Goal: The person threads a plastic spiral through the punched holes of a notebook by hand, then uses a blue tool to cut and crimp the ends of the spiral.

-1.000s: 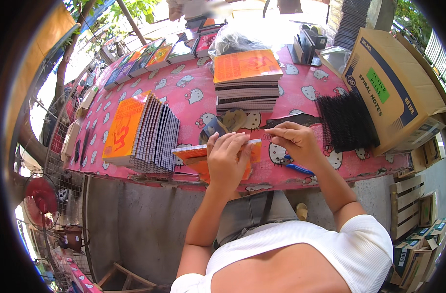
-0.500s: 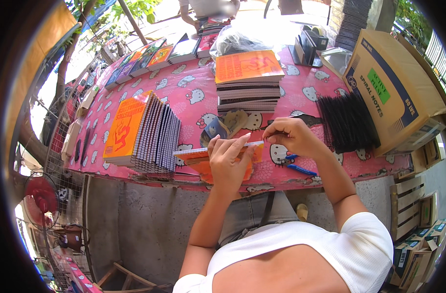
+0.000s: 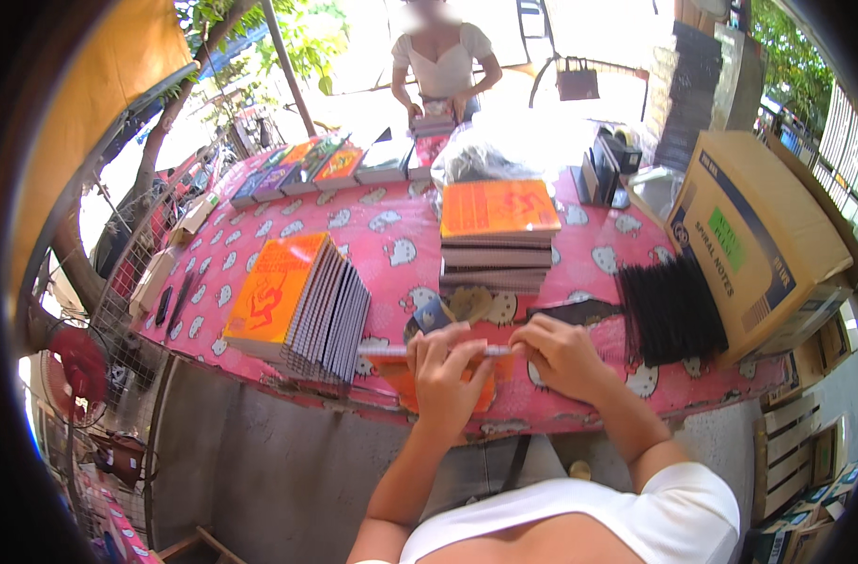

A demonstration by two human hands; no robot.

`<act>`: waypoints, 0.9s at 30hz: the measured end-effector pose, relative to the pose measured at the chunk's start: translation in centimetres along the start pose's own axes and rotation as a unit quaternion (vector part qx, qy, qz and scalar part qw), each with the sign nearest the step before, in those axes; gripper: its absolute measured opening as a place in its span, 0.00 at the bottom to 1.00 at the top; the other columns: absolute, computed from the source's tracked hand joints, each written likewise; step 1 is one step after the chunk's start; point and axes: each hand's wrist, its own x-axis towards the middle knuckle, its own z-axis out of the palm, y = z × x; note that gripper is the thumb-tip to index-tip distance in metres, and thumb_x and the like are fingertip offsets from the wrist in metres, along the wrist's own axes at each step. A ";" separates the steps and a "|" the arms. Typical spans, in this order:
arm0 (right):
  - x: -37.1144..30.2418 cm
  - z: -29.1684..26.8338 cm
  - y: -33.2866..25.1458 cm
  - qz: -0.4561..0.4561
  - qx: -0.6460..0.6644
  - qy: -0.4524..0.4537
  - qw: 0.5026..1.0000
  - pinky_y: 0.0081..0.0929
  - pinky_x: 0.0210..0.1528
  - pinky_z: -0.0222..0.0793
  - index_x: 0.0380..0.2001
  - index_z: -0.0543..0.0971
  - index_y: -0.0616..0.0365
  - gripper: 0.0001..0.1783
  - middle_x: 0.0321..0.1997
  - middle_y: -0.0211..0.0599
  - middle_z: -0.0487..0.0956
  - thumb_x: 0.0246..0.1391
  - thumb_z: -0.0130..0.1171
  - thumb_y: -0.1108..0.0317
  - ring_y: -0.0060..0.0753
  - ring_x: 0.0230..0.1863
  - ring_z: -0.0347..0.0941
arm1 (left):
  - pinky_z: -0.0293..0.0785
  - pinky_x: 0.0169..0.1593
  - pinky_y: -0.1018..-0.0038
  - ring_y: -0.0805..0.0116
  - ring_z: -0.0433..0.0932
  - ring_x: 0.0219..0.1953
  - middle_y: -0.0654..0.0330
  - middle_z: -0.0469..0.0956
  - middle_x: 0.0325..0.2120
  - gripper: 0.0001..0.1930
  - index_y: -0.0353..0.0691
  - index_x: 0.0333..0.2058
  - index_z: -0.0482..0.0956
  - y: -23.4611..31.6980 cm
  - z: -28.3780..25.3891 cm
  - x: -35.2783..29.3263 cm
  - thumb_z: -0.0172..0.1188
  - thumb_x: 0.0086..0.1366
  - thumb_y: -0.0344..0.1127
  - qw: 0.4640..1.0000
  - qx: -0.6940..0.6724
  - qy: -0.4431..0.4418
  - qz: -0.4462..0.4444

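Near the table's front edge, my left hand (image 3: 443, 381) grips an orange-covered notebook (image 3: 393, 368), its page edge turned up and its cover facing me. The fingers lie over the upper edge, with the thumb on the cover. My right hand (image 3: 562, 357) is closed in a pinch at the right end of that edge. What sits between its fingertips is too small to make out. Left of my hands stands a stack of orange notebooks (image 3: 277, 293), and a second orange stack (image 3: 499, 211) lies straight ahead. A pile of black spiral coils (image 3: 673, 310) rests right of my right hand.
A large cardboard box (image 3: 763, 249) stands at the right. Across the pink patterned table (image 3: 391, 221) runs a row of books (image 3: 340, 167), near clear plastic wrap (image 3: 485, 155). Another person (image 3: 443, 61) handles books at the far side. A red fan (image 3: 77, 376) stands left.
The view has tilted up, bringing the other person's upper body into sight. My right hand has come down closer to the notebook's edge. Blue-handled pliers seen before no longer show.
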 end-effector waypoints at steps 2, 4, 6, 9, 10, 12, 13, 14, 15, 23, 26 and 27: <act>0.4 0.4 -0.7 0.001 0.022 0.022 1.000 0.39 0.31 0.70 0.37 0.72 0.56 0.12 0.36 0.38 0.72 0.49 0.61 0.69 0.46 0.36 0.74 | 0.60 0.56 0.60 0.65 0.76 0.41 0.64 0.79 0.37 0.11 0.44 0.32 0.82 -0.6 0.3 -0.8 0.70 0.47 0.32 1.000 -0.030 0.007 0.001; 0.8 0.4 -1.1 0.008 0.048 0.041 0.998 0.39 0.31 0.70 0.36 0.73 0.56 0.11 0.34 0.38 0.73 0.48 0.61 0.70 0.46 0.35 0.74 | 0.60 0.56 0.62 0.68 0.76 0.38 0.67 0.80 0.32 0.10 0.45 0.31 0.83 -0.7 0.6 -0.9 0.70 0.47 0.32 0.999 -0.039 0.008 -0.003; 0.5 0.8 -1.2 -0.004 0.013 0.048 0.999 0.39 0.30 0.70 0.32 0.75 0.56 0.07 0.32 0.37 0.74 0.47 0.60 0.72 0.46 0.32 0.74 | 0.60 0.55 0.64 0.70 0.76 0.35 0.69 0.80 0.28 0.09 0.45 0.30 0.84 -0.5 0.8 -0.9 0.70 0.47 0.32 0.999 -0.041 0.011 -0.017; 0.9 1.4 -1.3 0.042 0.003 0.124 0.991 0.39 0.29 0.71 0.30 0.77 0.55 0.05 0.31 0.37 0.75 0.47 0.60 0.72 0.45 0.32 0.75 | 0.60 0.56 0.64 0.70 0.76 0.35 0.68 0.81 0.29 0.09 0.45 0.31 0.84 -0.7 1.1 -0.8 0.70 0.48 0.32 0.999 -0.040 0.006 -0.011; 0.7 1.5 -1.2 0.046 0.006 0.122 0.991 0.39 0.29 0.71 0.30 0.77 0.55 0.05 0.31 0.37 0.75 0.47 0.60 0.72 0.45 0.32 0.75 | 0.59 0.56 0.64 0.70 0.76 0.35 0.68 0.81 0.29 0.10 0.45 0.32 0.84 -0.7 1.0 -0.7 0.70 0.48 0.32 0.999 -0.046 0.007 -0.015; 0.8 1.2 -1.0 -0.008 0.012 0.072 0.997 0.38 0.30 0.72 0.30 0.78 0.55 0.05 0.31 0.38 0.75 0.47 0.61 0.71 0.45 0.34 0.75 | 0.59 0.56 0.64 0.70 0.76 0.35 0.68 0.81 0.29 0.10 0.45 0.32 0.84 -0.7 0.8 -0.5 0.70 0.48 0.32 0.998 -0.051 0.010 -0.017; 0.8 0.9 -1.2 0.004 0.023 0.072 0.997 0.38 0.30 0.71 0.30 0.78 0.55 0.05 0.31 0.37 0.75 0.47 0.61 0.71 0.45 0.33 0.75 | 0.59 0.56 0.64 0.70 0.76 0.35 0.68 0.81 0.29 0.10 0.45 0.32 0.84 -0.6 0.8 -0.6 0.69 0.48 0.32 0.999 -0.051 0.009 -0.015; 0.8 1.0 -1.2 0.007 0.023 0.072 0.997 0.38 0.30 0.71 0.30 0.78 0.55 0.05 0.31 0.37 0.75 0.47 0.61 0.71 0.45 0.33 0.75 | 0.59 0.56 0.64 0.70 0.76 0.35 0.68 0.81 0.29 0.10 0.45 0.32 0.84 -0.6 0.8 -0.7 0.69 0.49 0.32 0.999 -0.053 0.006 -0.013; 0.9 1.4 -1.2 -0.003 0.017 0.091 0.996 0.38 0.31 0.71 0.30 0.78 0.55 0.05 0.31 0.37 0.75 0.47 0.61 0.70 0.45 0.34 0.75 | 0.59 0.56 0.64 0.70 0.76 0.35 0.68 0.81 0.29 0.10 0.45 0.32 0.84 -0.6 0.8 -0.8 0.69 0.49 0.32 0.998 -0.055 0.004 -0.013; 1.0 1.8 -1.5 0.009 0.022 0.090 0.996 0.37 0.32 0.70 0.33 0.77 0.58 0.08 0.32 0.40 0.75 0.48 0.63 0.71 0.46 0.32 0.75 | 0.62 0.54 0.65 0.69 0.78 0.36 0.66 0.82 0.31 0.16 0.45 0.37 0.83 -0.6 1.0 -1.0 0.71 0.45 0.30 0.999 -0.038 0.019 -0.019; 1.2 1.7 -1.7 -0.048 0.028 0.096 0.994 0.37 0.31 0.70 0.32 0.75 0.59 0.08 0.30 0.40 0.74 0.47 0.63 0.72 0.46 0.31 0.74 | 0.63 0.53 0.66 0.67 0.78 0.36 0.63 0.81 0.34 0.21 0.44 0.42 0.80 -0.5 0.8 -1.0 0.71 0.45 0.30 0.998 -0.045 0.025 -0.037; 1.2 1.9 -1.5 -0.039 0.018 0.103 0.994 0.37 0.31 0.70 0.31 0.76 0.59 0.07 0.30 0.40 0.74 0.48 0.63 0.71 0.46 0.30 0.74 | 0.63 0.53 0.66 0.67 0.78 0.36 0.63 0.81 0.34 0.21 0.44 0.42 0.80 -0.4 0.8 -0.9 0.71 0.45 0.30 0.998 -0.046 0.025 -0.039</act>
